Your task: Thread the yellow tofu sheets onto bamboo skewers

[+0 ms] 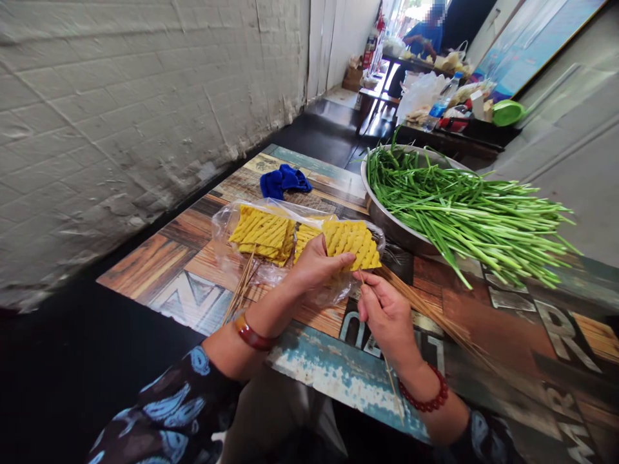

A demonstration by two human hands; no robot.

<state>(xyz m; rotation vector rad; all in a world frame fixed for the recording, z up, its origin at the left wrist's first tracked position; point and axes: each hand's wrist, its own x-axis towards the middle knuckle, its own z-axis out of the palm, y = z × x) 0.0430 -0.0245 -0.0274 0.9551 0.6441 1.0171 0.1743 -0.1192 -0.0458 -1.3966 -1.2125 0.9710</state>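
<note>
My left hand [316,264] grips a flat yellow scored slab of food [352,243], thumb on top, above the table. With thumb and fingers closed, my right hand [384,312] pinches a thin wooden skewer [394,386]; its upper tip meets the slab's lower edge, and how far it goes in is hidden. Behind my left hand, a stack of similar yellow slabs [261,233] lies on a clear plastic bag [222,222]. Several skewers [240,287] stick out from that stack toward me. A bundle of loose skewers [435,312] lies to the right of my right hand.
A metal basin [374,205] heaped with long green stalks [464,206] stands at the right, stalks overhanging its rim. A blue cloth [284,182] lies on the patterned table [164,245]. Beyond, a person [428,35] is near a cluttered table with a plastic bottle [445,96].
</note>
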